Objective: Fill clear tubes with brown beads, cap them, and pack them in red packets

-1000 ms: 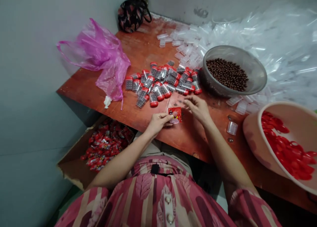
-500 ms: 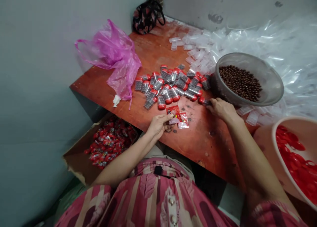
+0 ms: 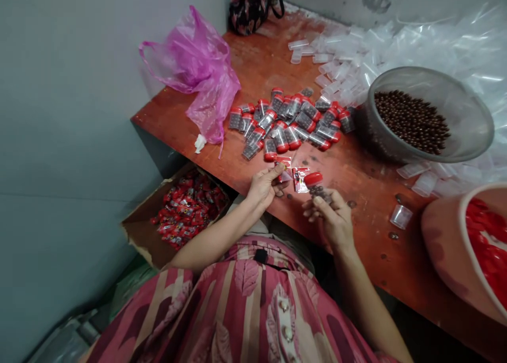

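Between its thumb and fingers my left hand pinches a small red printed packet near the table's front edge. A second red and clear packet is just right of it. My right hand is closed on a clear container of dark balls, its red cap tilted toward the packets. Behind my hands lies a pile of clear containers with red caps, filled with dark balls.
A grey bowl of brown balls stands right, before heaped clear containers. A pink tub holds red caps. One clear container lies nearby. Left are a pink bag and a box of red packets. A dark bag sits behind.
My right hand has come from beside the grey bowl to the front edge, bringing a capped container next to the packets. The view has shifted, and my left hand still holds its packet.
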`<state>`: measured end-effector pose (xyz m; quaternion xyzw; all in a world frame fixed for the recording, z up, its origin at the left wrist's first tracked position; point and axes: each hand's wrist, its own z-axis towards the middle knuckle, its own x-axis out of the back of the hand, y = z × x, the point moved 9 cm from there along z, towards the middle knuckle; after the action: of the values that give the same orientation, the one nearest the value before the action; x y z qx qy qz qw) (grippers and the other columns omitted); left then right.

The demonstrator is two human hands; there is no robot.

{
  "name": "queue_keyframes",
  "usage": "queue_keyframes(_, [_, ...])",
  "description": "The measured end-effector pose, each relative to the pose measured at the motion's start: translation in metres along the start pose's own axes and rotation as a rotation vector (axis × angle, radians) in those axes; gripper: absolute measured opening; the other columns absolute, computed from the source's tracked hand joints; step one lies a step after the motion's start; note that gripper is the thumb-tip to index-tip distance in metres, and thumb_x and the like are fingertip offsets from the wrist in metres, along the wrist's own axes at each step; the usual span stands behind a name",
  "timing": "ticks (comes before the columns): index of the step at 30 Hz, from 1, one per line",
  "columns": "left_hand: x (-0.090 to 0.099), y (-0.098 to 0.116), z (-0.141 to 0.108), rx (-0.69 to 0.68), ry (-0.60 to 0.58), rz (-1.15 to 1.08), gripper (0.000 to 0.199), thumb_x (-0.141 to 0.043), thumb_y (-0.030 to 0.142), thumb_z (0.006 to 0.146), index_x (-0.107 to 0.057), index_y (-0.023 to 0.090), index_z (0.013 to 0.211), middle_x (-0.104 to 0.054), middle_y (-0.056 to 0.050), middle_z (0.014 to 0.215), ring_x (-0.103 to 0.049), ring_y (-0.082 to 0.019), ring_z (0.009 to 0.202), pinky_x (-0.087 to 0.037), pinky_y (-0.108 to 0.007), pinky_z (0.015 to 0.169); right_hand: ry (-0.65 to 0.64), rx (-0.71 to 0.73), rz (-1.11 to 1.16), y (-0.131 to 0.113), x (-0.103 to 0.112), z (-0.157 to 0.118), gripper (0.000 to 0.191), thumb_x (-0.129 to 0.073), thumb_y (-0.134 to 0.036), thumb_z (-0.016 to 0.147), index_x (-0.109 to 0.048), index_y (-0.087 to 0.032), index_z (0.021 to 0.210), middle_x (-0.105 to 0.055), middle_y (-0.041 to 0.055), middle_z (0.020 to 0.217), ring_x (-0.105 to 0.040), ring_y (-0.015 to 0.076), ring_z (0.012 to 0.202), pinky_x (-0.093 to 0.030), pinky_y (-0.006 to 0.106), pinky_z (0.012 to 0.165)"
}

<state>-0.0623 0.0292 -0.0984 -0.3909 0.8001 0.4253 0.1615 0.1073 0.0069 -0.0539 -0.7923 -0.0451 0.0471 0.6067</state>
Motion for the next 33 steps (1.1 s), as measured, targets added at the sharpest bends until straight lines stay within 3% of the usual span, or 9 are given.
queue_keyframes(3, [-0.005, -0.004, -0.003, 0.01, -0.009, -0.059, 0.028, -0.08, 0.031, 0.068, -0.059, 0.013, 0.069, -0.065, 0.0, 0.064, -0.063, -0.01, 0.057, -0.054, -0.022, 0.057, 0.006, -0.016, 0.006, 0.009, -0.017, -0.014, 0.026, -0.064, -0.042, 0.083, -0.055, -0.021, 0.095, -0.07, -0.0003, 0.072, -0.063, 0.0123, 0.054, -0.048, 0.021, 0.046])
queue_keyframes(7, [-0.017, -0.008, -0.008, 0.015, -0.069, -0.121, 0.026, -0.08, 0.028, 0.068, -0.059, 0.013, 0.074, -0.067, 0.0, 0.069, -0.063, -0.01, 0.059, -0.053, -0.022, 0.059, 0.056, -0.001, -0.025, 0.013, -0.025, -0.016, 0.028, -0.064, -0.044, 0.083, -0.054, -0.021, 0.096, -0.069, -0.0014, 0.069, -0.062, 0.0119, 0.052, -0.048, 0.022, 0.046])
queue_keyframes(11, [-0.025, -0.01, -0.013, -0.007, -0.128, -0.096, 0.03, -0.081, 0.03, 0.067, -0.058, 0.013, 0.074, -0.066, -0.001, 0.066, -0.063, -0.011, 0.059, -0.049, -0.022, 0.057, 0.098, 0.017, -0.039, 0.016, -0.025, -0.014, 0.029, -0.063, -0.045, 0.083, -0.053, -0.021, 0.095, -0.069, -0.0017, 0.07, -0.062, 0.0121, 0.052, -0.049, 0.022, 0.047])
queue_keyframes(19, [-0.027, -0.008, -0.014, -0.103, -0.156, -0.021, 0.04, -0.084, 0.037, 0.059, -0.057, 0.015, 0.078, -0.064, 0.003, 0.064, -0.062, -0.01, 0.056, -0.047, -0.022, 0.057, 0.038, 0.002, 0.095, 0.027, -0.031, -0.009, 0.027, -0.062, -0.044, 0.083, -0.051, -0.022, 0.093, -0.068, -0.0023, 0.069, -0.061, 0.011, 0.051, -0.046, 0.021, 0.045])
queue_keyframes(23, [-0.032, -0.004, -0.013, -0.137, -0.187, 0.01, 0.045, -0.087, 0.034, 0.053, -0.057, 0.015, 0.083, -0.067, 0.002, 0.072, -0.065, -0.011, 0.063, -0.05, -0.023, 0.064, 0.131, 0.042, -0.02, 0.023, -0.025, -0.008, 0.029, -0.062, -0.046, 0.083, -0.05, -0.022, 0.093, -0.068, -0.0021, 0.071, -0.062, 0.0117, 0.052, -0.048, 0.022, 0.047])
queue_keyframes(27, [-0.035, -0.011, -0.011, -0.067, -0.216, 0.061, 0.046, -0.088, 0.026, 0.051, -0.06, 0.013, 0.084, -0.067, 0.001, 0.07, -0.062, -0.009, 0.058, -0.049, -0.021, 0.059, 0.166, 0.079, -0.107, 0.022, -0.023, -0.006, 0.033, -0.063, -0.047, 0.083, -0.05, -0.022, 0.1, -0.068, -0.0024, 0.071, -0.062, 0.0128, 0.052, -0.049, 0.024, 0.048])
queue_keyframes(33, [-0.037, -0.02, -0.013, 0.02, -0.261, 0.153, 0.038, -0.087, 0.033, 0.053, -0.065, 0.009, 0.073, -0.067, -0.002, 0.065, -0.06, -0.009, 0.052, -0.047, -0.021, 0.052, 0.027, -0.021, 0.193, 0.036, -0.033, 0.0, 0.03, -0.062, -0.047, 0.082, -0.05, -0.021, 0.09, -0.068, -0.0016, 0.068, -0.06, 0.0108, 0.049, -0.044, 0.02, 0.043])
